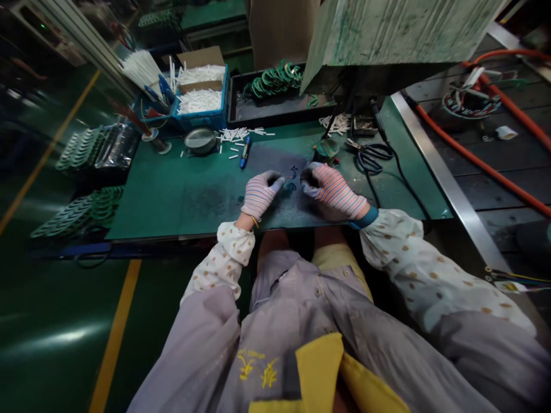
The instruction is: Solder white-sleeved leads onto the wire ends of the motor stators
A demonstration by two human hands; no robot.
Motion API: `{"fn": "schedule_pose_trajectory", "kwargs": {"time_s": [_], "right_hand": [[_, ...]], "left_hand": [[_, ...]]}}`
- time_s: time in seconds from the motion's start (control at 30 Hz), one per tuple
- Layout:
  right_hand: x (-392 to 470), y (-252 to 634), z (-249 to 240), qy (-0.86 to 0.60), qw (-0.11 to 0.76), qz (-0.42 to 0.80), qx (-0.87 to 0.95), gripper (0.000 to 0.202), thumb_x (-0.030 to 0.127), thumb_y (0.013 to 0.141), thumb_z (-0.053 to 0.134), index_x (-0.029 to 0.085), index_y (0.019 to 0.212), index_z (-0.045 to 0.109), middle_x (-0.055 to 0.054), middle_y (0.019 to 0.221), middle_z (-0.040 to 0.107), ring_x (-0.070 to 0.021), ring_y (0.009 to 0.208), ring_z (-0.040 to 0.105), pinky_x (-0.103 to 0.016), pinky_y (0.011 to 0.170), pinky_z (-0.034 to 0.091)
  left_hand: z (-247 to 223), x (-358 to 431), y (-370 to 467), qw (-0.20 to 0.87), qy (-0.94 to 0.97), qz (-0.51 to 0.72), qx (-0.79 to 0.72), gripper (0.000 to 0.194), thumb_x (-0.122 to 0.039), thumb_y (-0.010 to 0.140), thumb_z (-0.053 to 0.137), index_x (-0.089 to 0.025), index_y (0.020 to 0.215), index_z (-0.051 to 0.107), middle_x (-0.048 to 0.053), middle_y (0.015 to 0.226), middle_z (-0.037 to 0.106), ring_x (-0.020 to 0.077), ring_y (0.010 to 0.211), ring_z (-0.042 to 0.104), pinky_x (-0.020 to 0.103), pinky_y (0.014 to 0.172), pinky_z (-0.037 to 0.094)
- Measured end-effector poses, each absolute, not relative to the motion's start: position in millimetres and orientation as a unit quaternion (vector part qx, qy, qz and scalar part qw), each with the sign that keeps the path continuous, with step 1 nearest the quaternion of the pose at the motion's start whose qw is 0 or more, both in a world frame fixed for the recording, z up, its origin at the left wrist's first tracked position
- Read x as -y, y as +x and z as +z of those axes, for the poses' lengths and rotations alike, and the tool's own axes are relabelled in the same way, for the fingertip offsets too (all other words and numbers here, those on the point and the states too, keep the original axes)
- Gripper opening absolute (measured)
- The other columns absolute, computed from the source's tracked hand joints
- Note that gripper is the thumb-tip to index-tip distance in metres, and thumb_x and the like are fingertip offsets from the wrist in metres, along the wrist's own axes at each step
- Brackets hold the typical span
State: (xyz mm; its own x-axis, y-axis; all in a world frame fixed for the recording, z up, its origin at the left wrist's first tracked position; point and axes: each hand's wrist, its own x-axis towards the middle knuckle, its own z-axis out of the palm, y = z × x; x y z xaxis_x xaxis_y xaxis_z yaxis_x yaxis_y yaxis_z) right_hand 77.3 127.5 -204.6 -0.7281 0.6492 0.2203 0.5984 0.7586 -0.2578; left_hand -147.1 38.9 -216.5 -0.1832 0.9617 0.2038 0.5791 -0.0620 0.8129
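Note:
Both hands wear striped gloves with grey fingers and are over the dark-stained part of the green bench mat (155, 189). My left hand (262, 192) is closed in a pinch, with a thin wire-like piece (289, 176) showing at its fingertips; its exact kind is too small to make out. My right hand (331, 184) has its fingers curled together a short way to the right, and whatever lies in them is hidden. Small dark scraps (293, 187) lie on the mat between the two hands. Just beyond the right hand stands a small round container (326, 150).
Black-handled scissors (372, 158) and a soldering iron (377, 117) lie at the right. Behind are a blue marker (245, 152), white tube pieces (235, 135), a round metal tin (200, 141), a blue bin (202, 120) and a black tray (279, 115) with green coiled parts (275, 80).

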Motion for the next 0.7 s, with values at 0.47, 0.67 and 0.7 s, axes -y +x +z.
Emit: {"fn": "schedule_pose_trajectory", "kwargs": {"time_s": [0.47,0.67,0.7], "right_hand": [[-107.7,77.4,-179.4,-0.29,0.039,-0.056,0.955,0.032,0.017,0.107,0.047,0.008,0.124,0.072,-0.023,0.124,0.076,-0.0305,0.108,0.07,-0.038,0.091,0.048],[-100.1,74.7,-164.8,-0.306,0.007,-0.06,0.95,0.03,0.019,0.109,0.045,0.011,0.118,0.072,-0.02,0.109,0.077,-0.0301,0.097,0.07,-0.037,0.079,0.04],[-101.6,74.9,-164.9,-0.295,0.005,-0.051,0.954,0.029,0.018,0.108,0.046,0.011,0.118,0.073,-0.02,0.11,0.078,-0.0301,0.099,0.071,-0.037,0.08,0.041]], "left_hand": [[-207.7,-43.8,-132.6,0.244,0.673,0.354,-0.601,0.023,-0.036,0.101,0.068,-0.018,0.097,0.082,0.007,0.093,0.083,0.0242,0.087,0.072,0.036,0.087,0.058],[-202.5,-40.0,-131.8,0.211,0.685,0.345,-0.606,0.019,-0.033,0.1,0.07,-0.018,0.097,0.082,0.008,0.095,0.083,0.0257,0.088,0.072,0.039,0.09,0.058],[-200.5,-39.5,-131.7,0.221,0.69,0.345,-0.597,0.019,-0.032,0.1,0.069,-0.018,0.098,0.082,0.008,0.096,0.083,0.0258,0.089,0.073,0.039,0.091,0.058]]}}
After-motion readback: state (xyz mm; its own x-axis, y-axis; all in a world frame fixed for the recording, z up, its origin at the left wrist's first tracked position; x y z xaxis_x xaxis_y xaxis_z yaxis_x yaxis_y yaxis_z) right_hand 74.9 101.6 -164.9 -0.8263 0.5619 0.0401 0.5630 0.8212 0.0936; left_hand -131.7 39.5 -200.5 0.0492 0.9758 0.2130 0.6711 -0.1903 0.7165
